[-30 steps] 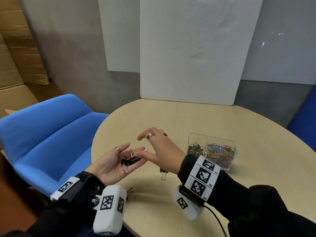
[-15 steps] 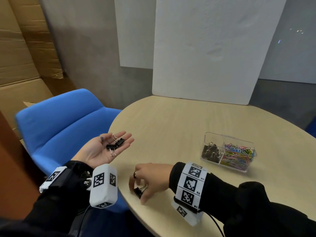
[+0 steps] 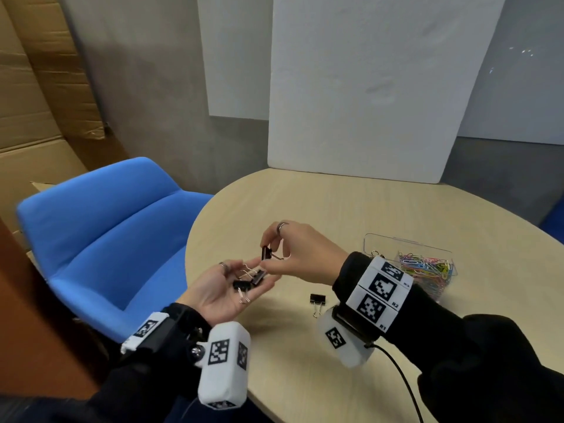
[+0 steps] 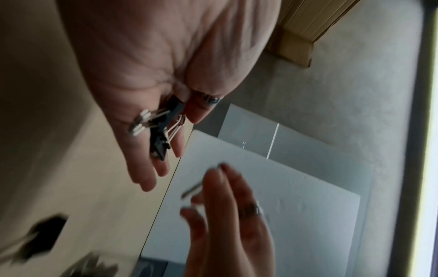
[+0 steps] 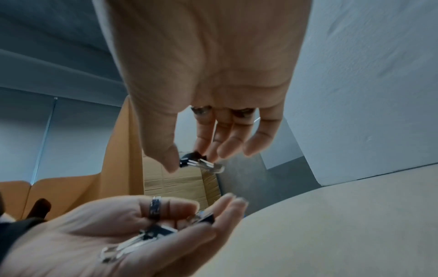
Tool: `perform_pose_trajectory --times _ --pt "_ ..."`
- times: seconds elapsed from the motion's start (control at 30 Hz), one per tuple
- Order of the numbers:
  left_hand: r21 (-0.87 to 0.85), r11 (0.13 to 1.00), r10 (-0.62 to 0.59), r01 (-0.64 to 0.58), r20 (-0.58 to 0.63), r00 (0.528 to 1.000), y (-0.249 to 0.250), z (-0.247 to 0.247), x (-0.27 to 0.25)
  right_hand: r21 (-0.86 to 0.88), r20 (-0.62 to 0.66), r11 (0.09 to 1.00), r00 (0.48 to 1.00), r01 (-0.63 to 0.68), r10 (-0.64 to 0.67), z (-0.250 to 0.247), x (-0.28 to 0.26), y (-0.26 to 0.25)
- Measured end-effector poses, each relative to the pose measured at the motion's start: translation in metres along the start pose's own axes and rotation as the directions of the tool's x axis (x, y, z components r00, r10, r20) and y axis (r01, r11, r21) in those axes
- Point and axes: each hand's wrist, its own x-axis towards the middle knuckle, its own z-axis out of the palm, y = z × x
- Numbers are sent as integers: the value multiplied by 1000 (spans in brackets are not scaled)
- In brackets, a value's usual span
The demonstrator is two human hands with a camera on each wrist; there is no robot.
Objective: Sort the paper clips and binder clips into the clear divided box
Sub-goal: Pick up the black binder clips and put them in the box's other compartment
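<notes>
Between my right thumb and forefinger a black binder clip (image 3: 266, 252) is pinched, its wire handles pointing back toward my palm; my right hand (image 3: 297, 254) holds it just above the fingertips of my left hand (image 3: 225, 290), not yet touching the clips there. My left hand lies palm up with the fingers relaxed and only slightly cupped, carrying a small heap of binder clips (image 3: 248, 282) loose on the palm and finger bases; I count at least two black bodies, though the tangle of handles prevents an exact tally. One further binder clip (image 3: 317, 302) lies alone on the table (image 3: 351, 206), near my right wrist. Beyond that wrist stands the clear divided box (image 3: 409, 244): its right compartment holds coloured paper clips (image 3: 427, 268), while its left compartment is mostly hidden by my wristband, with only a few wire handles showing. I judge the step in hand to be gathering: loose binder clips are collected into the left palm before being carried across. The next move, as I assess it, calls for releasing the pinched clip onto the heap without tipping it, fetching the clip on the table, then emptying the palm into the left compartment, apart from the paper clips.
</notes>
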Motion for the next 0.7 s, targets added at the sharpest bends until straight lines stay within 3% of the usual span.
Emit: perform_pose_trajectory --times 0.2,0.4,0.5,0.6,0.7 --pt "-49 997 -46 53 137 989 -13 10 8 43 142 999 990 -1 -5 8 -4 8" --pt "-126 992 -21 29 69 997 -12 11 7 57 -20 994 995 -95 97 -3 -8 27" --pt "-93 996 -3 5 27 1000 -10 9 6 -79 153 983 972 -168 179 -7 -14 42" --pt "-87 996 17 -16 4 1000 -9 7 7 -231 386 954 882 -192 271 1 -25 53" --pt "-81 996 27 -27 -8 1000 -10 6 9 -322 457 931 834 -169 310 11 -34 59"
